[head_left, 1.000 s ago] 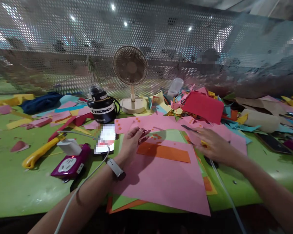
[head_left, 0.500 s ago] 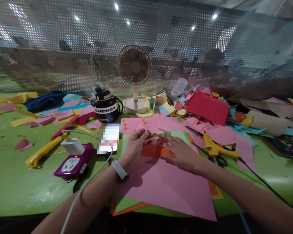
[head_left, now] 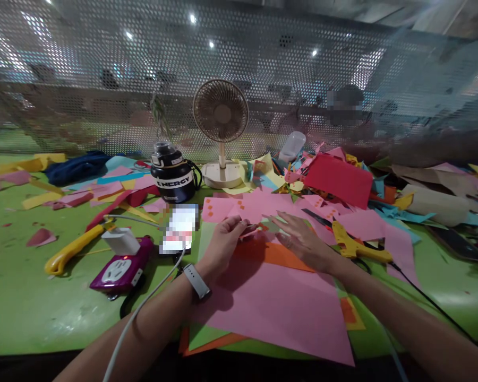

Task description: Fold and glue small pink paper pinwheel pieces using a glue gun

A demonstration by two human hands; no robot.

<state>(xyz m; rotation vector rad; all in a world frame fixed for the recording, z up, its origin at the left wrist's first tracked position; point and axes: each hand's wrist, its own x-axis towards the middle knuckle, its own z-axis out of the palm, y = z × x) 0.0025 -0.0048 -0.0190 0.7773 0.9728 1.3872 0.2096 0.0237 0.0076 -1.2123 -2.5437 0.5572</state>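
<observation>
My left hand [head_left: 228, 237], with a watch on its wrist, is closed in a pinch on a small thin item too blurred to name. Spread and palm down, my right hand [head_left: 298, 239] rests over the right part of an orange paper [head_left: 274, 254]. That paper lies on a large pink sheet [head_left: 279, 302], which covers a green sheet [head_left: 203, 339]. Small orange and pale bits show between the hands. Pink paper with orange squares [head_left: 225, 207] is just beyond them.
A yellow glue gun [head_left: 354, 245] and scissors lie right. Left are a phone [head_left: 180, 228], purple power strip [head_left: 121, 269] and yellow-handled tool [head_left: 74, 249]. A black bottle [head_left: 174, 178], fan [head_left: 222, 111] and paper scraps stand or lie behind. A white cable crosses my left forearm.
My right hand has shifted slightly right and up, its fingers straighter. More of the orange paper shows, extending farther right under the hand. My left hand keeps its pinch.
</observation>
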